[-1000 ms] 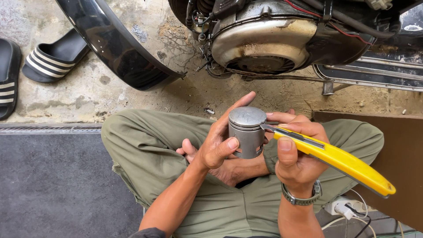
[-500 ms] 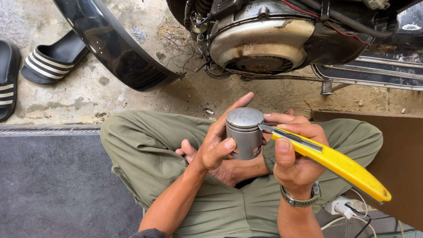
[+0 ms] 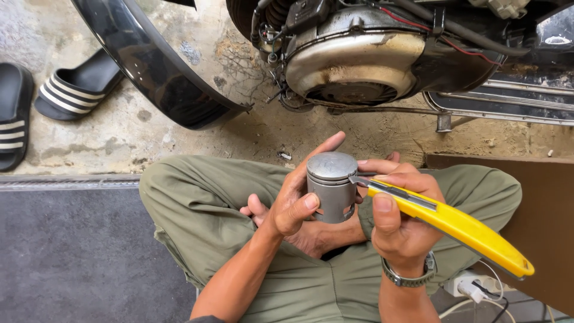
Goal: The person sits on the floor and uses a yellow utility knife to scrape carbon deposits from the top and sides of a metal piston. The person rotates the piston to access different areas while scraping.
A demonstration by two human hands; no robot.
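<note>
A grey metal piston (image 3: 330, 185) stands upright above my crossed legs, gripped by my left hand (image 3: 293, 200) with the thumb on its side and fingers behind it. My right hand (image 3: 397, 218) holds a yellow utility knife (image 3: 454, 224). The knife's blade tip touches the piston's upper right side near the ring grooves. A watch sits on my right wrist.
A scooter engine with a round metal cover (image 3: 359, 63) sits straight ahead on the concrete floor. A black curved body panel (image 3: 155, 72) lies at left, black striped sandals (image 3: 72, 90) beyond it. A brown board (image 3: 538, 239) is at right, a grey mat (image 3: 72, 251) at left, white plugs and cables (image 3: 472, 287) by my right knee.
The hands, piston and knife have stayed in nearly the same pose; the knife has shifted only slightly against the piston's side.
</note>
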